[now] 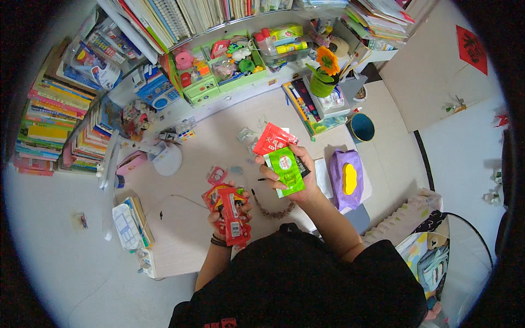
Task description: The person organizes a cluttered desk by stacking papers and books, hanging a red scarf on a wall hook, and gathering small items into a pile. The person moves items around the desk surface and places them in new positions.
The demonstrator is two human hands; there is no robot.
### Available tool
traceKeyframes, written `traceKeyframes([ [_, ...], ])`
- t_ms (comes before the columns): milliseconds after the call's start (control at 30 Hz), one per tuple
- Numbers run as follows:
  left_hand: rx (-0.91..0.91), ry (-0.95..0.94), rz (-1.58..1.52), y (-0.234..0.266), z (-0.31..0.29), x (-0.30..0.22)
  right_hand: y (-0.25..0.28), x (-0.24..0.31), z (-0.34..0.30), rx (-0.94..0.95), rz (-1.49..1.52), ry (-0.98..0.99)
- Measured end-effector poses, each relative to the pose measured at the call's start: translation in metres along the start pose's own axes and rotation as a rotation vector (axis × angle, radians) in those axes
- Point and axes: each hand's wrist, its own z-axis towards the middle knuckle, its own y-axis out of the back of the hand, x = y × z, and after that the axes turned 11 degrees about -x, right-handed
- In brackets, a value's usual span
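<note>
My left hand [219,218] is closed around a bunch of small snack packets [234,210], mostly red with some yellow, held above the desk near its front edge. Farther right, my right hand [304,169] grips a fan of flat sachets: a green sachet [285,169] in front, a red sachet [273,139] behind it and a black one partly hidden. A small red-and-pink packet [216,175] lies on the desk beyond my left hand. Clear crumpled wrappers [247,135] lie just left of the red sachet. A beaded string [273,213] rests between my hands.
At right sits a purple wipes pack [346,180], with a teal cup [361,127] behind it. An orange flower in a green pot [322,82] stands at the back. A white desk lamp [165,158] is at left. Book shelves [60,109] and a green organizer [205,90] line the desk.
</note>
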Motion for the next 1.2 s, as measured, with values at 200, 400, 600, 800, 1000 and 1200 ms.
traceKeyframes([
  [200, -0.095, -0.049, 0.043, -0.011, 0.002, 0.006, -0.006, -0.002, -0.007, -0.043, -0.094, 0.054],
  [400, -0.419, -0.192, 0.442, -0.019, 0.019, 0.014, -0.011, -0.017, -0.012, -0.187, -0.446, 0.267],
  [600, -0.492, -0.144, 0.551, -0.031, 0.030, 0.028, 0.001, -0.040, -0.011, -0.368, -0.798, 0.654],
  [800, -0.246, -0.041, 0.409, -0.006, 0.031, 0.022, 0.014, -0.051, -0.020, -0.434, -1.008, 0.831],
  [1000, -0.384, -0.172, 0.452, -0.014, 0.031, 0.031, 0.002, -0.058, -0.024, -0.264, -1.453, 1.181],
  [1200, -0.310, -0.223, 0.600, -0.028, 0.026, 0.034, 0.013, -0.071, -0.034, -0.134, -1.639, 1.241],
])
